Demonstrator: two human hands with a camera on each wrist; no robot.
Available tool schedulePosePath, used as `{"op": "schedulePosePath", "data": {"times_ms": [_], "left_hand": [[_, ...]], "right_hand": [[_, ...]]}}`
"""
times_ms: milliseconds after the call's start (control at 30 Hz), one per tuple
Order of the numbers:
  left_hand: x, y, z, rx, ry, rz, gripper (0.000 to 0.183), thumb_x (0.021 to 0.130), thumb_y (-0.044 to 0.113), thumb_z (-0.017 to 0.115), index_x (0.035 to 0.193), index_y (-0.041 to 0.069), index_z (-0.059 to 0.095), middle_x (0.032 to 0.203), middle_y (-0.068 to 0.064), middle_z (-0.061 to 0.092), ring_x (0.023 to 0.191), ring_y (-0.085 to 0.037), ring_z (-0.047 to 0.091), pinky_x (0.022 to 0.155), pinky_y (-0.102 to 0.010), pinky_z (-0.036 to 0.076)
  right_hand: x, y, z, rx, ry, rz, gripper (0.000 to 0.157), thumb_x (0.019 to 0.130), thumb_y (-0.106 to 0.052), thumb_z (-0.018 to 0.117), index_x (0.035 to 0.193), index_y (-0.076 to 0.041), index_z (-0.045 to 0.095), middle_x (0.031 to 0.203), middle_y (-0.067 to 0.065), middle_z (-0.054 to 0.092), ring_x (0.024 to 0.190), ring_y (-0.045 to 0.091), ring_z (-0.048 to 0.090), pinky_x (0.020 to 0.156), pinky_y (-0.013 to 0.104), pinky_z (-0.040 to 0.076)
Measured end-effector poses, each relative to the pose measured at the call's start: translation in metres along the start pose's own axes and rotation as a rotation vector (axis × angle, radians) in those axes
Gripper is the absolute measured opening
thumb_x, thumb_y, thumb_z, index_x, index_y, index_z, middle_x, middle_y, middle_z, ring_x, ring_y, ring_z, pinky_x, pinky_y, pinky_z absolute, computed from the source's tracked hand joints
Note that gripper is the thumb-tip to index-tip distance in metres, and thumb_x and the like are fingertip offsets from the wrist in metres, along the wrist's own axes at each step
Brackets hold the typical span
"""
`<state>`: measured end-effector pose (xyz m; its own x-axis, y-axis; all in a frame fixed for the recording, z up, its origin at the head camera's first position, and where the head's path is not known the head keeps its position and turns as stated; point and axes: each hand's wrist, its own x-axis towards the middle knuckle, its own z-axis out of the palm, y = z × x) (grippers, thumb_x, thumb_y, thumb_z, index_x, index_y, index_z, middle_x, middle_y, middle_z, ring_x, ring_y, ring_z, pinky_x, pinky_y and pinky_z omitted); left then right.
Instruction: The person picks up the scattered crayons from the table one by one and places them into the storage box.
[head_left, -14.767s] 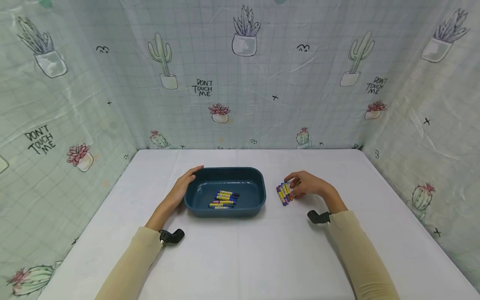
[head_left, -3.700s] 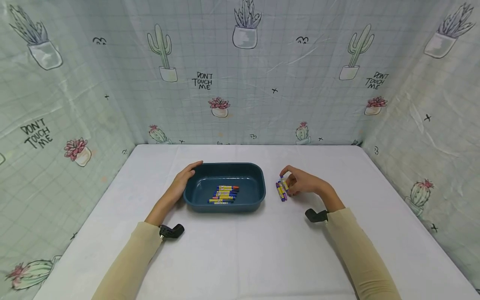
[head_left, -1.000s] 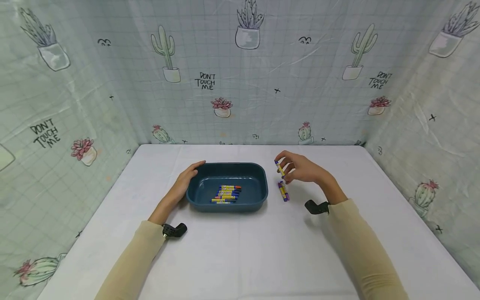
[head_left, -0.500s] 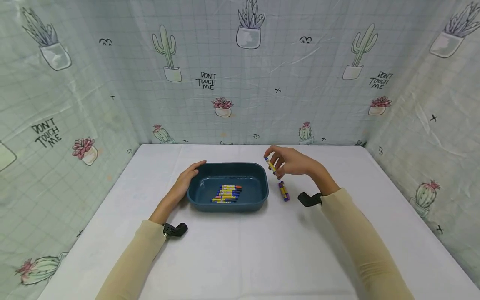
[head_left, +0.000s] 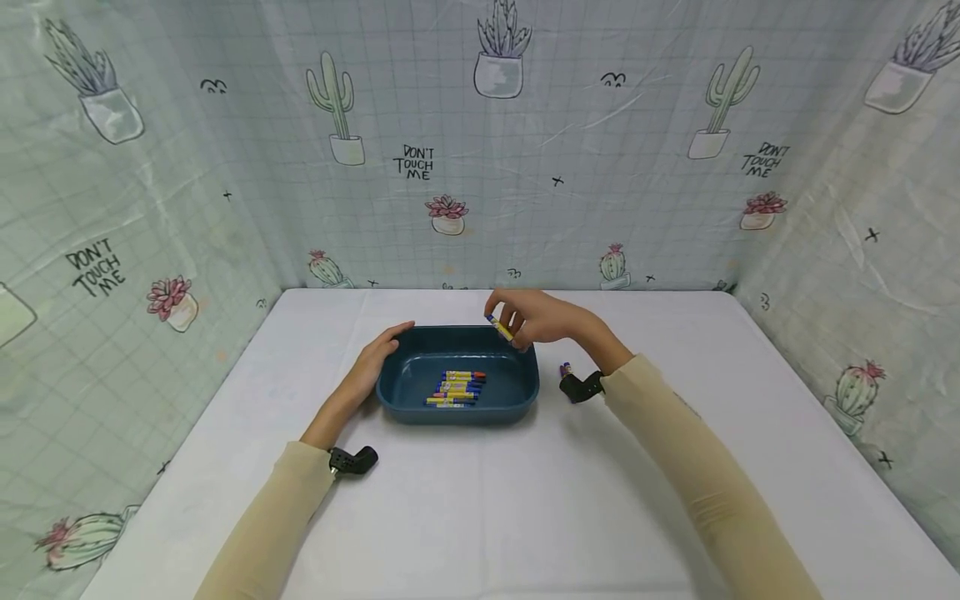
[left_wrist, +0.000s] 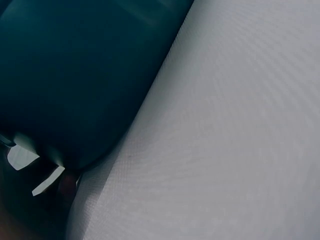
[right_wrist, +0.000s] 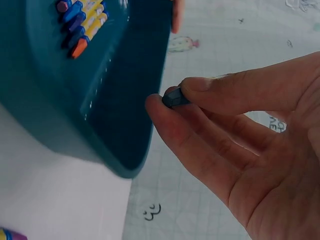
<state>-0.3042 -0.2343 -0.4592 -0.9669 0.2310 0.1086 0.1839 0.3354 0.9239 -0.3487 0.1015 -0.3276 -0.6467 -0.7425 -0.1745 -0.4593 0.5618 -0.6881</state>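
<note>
My right hand pinches a crayon between thumb and fingertips, above the back right corner of a dark teal rectangular tray. In the right wrist view, the crayon's dark blue end pokes out from the pinch. Several crayons with yellow wrappers lie side by side on the tray floor, the rearmost one orange-tipped. My left hand rests along the tray's left side, fingers stretched toward the back corner and thumb at the rim. In the left wrist view the tray wall hides most of that hand.
On the white table, right of the tray, lie a few crayons, partly covered by the black wrist camera. A patterned cloth with cactus drawings stands behind the table and along both sides.
My right hand has lifted a crayon from the table pile and carried it left over the tray. Since the oldest frame, more crayons lie in the tray, an orange one among them. Left hand stays.
</note>
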Motion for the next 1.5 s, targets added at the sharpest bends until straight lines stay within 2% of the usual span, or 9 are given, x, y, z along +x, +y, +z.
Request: {"op": "schedulePosePath", "data": {"times_ms": [100,300,367,533,700,900,1233,1500], "left_hand": [[0.000,0.004,0.000,-0.007,-0.009,-0.013,0.050,0.113,0.017,0.026,0.161,0.007,0.035,0.170,-0.017,0.029,0.160,-0.038,0.019,0.131,-0.060,0.011],[-0.010,0.032,-0.002,-0.006,-0.033,-0.018,0.049,0.112,0.012,0.027,0.160,0.002,0.035,0.169,-0.021,0.030,0.159,-0.041,0.020,0.130,-0.060,0.014],[-0.009,0.026,-0.002,0.001,-0.025,-0.011,0.049,0.113,0.015,0.027,0.160,0.005,0.035,0.169,-0.019,0.030,0.160,-0.040,0.020,0.130,-0.061,0.013],[0.001,0.000,0.000,0.002,-0.010,0.004,0.050,0.113,0.018,0.026,0.161,0.009,0.035,0.170,-0.015,0.030,0.160,-0.037,0.020,0.131,-0.059,0.012],[-0.001,0.001,0.001,-0.005,0.001,0.010,0.049,0.114,0.020,0.026,0.161,0.011,0.037,0.169,-0.013,0.033,0.160,-0.035,0.022,0.131,-0.057,0.012],[-0.002,0.002,0.001,0.036,0.011,0.045,0.048,0.114,0.023,0.028,0.159,0.009,0.040,0.167,-0.016,0.036,0.158,-0.038,0.025,0.130,-0.059,0.014],[-0.002,0.000,0.000,0.024,0.017,0.035,0.048,0.113,0.020,0.029,0.159,0.009,0.040,0.167,-0.015,0.036,0.159,-0.037,0.025,0.131,-0.058,0.014],[-0.002,0.001,0.000,0.020,0.007,0.027,0.049,0.113,0.022,0.028,0.159,0.011,0.039,0.168,-0.015,0.035,0.159,-0.037,0.025,0.130,-0.059,0.015]], "right_hand": [[0.011,-0.005,0.002,-0.013,-0.038,-0.002,0.060,0.084,0.008,0.064,0.138,-0.014,0.052,0.127,0.026,0.065,0.107,0.038,0.073,0.076,0.037,0.065],[0.032,-0.009,0.009,-0.039,-0.109,-0.003,0.059,0.085,0.009,0.064,0.138,-0.014,0.051,0.127,0.027,0.065,0.098,0.032,0.074,0.076,0.040,0.066],[0.037,-0.010,0.011,-0.061,-0.127,-0.002,0.059,0.085,0.010,0.064,0.137,-0.014,0.051,0.126,0.026,0.065,0.094,0.028,0.073,0.075,0.039,0.065],[0.049,-0.010,0.016,-0.133,-0.168,-0.004,0.059,0.085,0.012,0.061,0.138,-0.012,0.053,0.121,0.023,0.068,0.082,0.021,0.070,0.072,0.036,0.064],[0.061,-0.008,0.024,-0.211,-0.175,-0.034,0.060,0.085,0.013,0.057,0.140,-0.010,0.055,0.109,0.020,0.072,0.068,0.016,0.060,0.063,0.028,0.053],[0.068,-0.012,0.031,-0.290,-0.151,-0.090,0.058,0.087,0.013,0.054,0.140,-0.011,0.060,0.109,0.014,0.076,0.083,0.017,0.061,0.072,0.027,0.048],[0.078,-0.012,0.042,-0.354,-0.213,-0.011,0.060,0.092,0.010,0.055,0.144,-0.018,0.061,0.119,0.012,0.073,0.101,0.021,0.068,0.083,0.031,0.057],[0.082,-0.018,0.045,-0.408,-0.246,0.028,0.059,0.091,0.011,0.055,0.140,-0.022,0.063,0.120,0.011,0.071,0.100,0.020,0.067,0.083,0.030,0.058]]}}
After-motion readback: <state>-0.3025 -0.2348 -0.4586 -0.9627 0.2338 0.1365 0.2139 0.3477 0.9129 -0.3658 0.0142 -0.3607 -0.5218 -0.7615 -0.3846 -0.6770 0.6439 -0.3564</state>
